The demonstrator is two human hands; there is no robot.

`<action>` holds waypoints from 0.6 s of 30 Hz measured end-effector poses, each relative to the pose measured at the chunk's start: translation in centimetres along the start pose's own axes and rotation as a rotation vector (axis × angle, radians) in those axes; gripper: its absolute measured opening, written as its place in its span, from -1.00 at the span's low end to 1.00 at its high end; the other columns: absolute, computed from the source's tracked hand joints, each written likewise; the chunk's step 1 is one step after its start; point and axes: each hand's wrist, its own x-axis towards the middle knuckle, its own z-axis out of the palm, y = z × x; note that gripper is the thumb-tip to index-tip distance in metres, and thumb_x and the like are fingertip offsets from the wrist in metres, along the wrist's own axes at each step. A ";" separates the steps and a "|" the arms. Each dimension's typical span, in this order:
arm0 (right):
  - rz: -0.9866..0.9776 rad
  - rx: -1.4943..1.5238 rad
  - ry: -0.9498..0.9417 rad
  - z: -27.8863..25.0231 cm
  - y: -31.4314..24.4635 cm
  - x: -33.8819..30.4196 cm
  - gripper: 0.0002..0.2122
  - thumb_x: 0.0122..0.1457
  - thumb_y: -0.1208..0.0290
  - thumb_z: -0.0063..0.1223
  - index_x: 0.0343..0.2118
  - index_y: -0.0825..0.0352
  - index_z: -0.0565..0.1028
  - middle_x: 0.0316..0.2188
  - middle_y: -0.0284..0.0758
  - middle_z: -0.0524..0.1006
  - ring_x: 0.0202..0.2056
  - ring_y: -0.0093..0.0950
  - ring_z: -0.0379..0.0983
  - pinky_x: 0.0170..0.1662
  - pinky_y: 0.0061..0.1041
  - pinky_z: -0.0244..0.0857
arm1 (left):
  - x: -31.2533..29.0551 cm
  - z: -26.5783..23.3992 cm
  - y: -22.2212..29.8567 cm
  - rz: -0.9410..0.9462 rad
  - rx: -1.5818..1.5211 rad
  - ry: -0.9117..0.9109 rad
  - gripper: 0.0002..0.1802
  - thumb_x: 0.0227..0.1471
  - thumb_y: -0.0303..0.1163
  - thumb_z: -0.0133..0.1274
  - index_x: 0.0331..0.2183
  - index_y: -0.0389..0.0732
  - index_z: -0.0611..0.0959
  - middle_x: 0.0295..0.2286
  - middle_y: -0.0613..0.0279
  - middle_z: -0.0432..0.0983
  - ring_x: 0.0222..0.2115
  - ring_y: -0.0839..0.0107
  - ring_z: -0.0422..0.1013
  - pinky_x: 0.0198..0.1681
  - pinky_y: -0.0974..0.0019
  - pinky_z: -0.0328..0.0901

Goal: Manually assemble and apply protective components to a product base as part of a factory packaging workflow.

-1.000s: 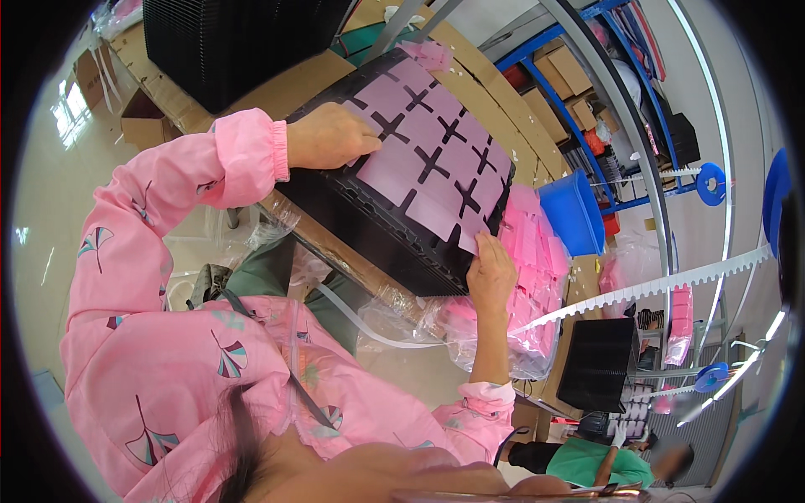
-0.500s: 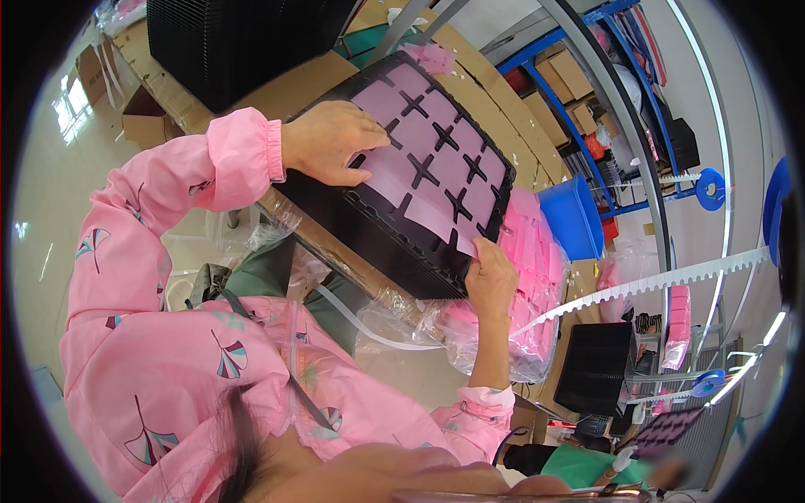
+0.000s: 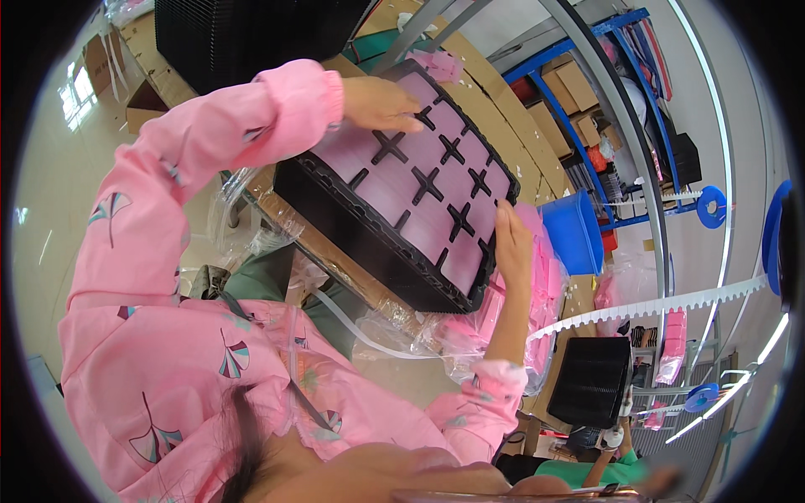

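Note:
A black plastic tray (image 3: 436, 289) sits tilted in view on the workbench, apparently atop a stack of others. Pink, slightly shiny pads or sheeting (image 3: 401, 186) fill its top, with black cross-shaped dividers (image 3: 427, 185) standing out between them. My left hand (image 3: 379, 104) is over the tray's far-left part, fingers stretched out and holding nothing. Along the right rim rests my right hand (image 3: 512, 239), its fingers extended against the edge. Whether the left fingertips touch the pink surface I cannot tell.
Pink pieces in clear plastic (image 3: 545, 293) lie right of the tray, beside a blue bin (image 3: 573, 230). Tall black stacks stand at the far left (image 3: 251, 42) and right (image 3: 589, 379). A white toothed strip (image 3: 654, 303) crosses at right. Another person in green (image 3: 570, 472) works nearby.
My left hand has moved up and right, away from the near-left rim. My right hand has released the pink corner and slid farther along the right rim. The pink surface now lies flatter.

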 end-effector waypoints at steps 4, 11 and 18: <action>0.036 -0.288 -0.132 2.7 4.0 6.9 -0.56 0.19 0.16 -0.32 -0.10 0.48 0.31 -0.08 -0.03 0.35 -0.03 -0.13 0.25 0.03 -0.37 0.10 | 3.3 1.9 -2.8 -0.193 -0.010 -0.320 -0.43 0.07 -0.01 -0.27 -0.18 -0.38 0.43 -0.16 -0.09 0.34 -0.16 0.00 0.26 -0.07 0.19 0.15; -0.020 -0.382 -0.123 5.3 9.1 10.5 -0.53 0.20 0.11 -0.41 -0.12 0.49 0.32 -0.02 0.03 0.26 0.03 -0.09 0.13 0.07 -0.28 0.01 | 5.4 4.8 -5.4 -0.242 0.044 -0.449 -0.28 0.03 0.11 -0.28 -0.10 -0.41 0.37 -0.05 -0.10 0.23 -0.02 0.05 0.15 0.05 0.20 0.04; -0.090 -0.491 -0.007 6.2 9.9 11.4 -0.48 0.20 0.09 -0.43 -0.16 0.57 0.32 -0.05 0.15 0.24 0.00 0.01 0.13 0.07 -0.22 0.01 | 6.4 7.4 -7.2 -0.290 0.149 -0.281 -0.12 -0.05 0.24 -0.29 -0.04 -0.44 0.29 0.03 -0.14 0.11 0.07 0.07 0.04 0.10 0.21 -0.04</action>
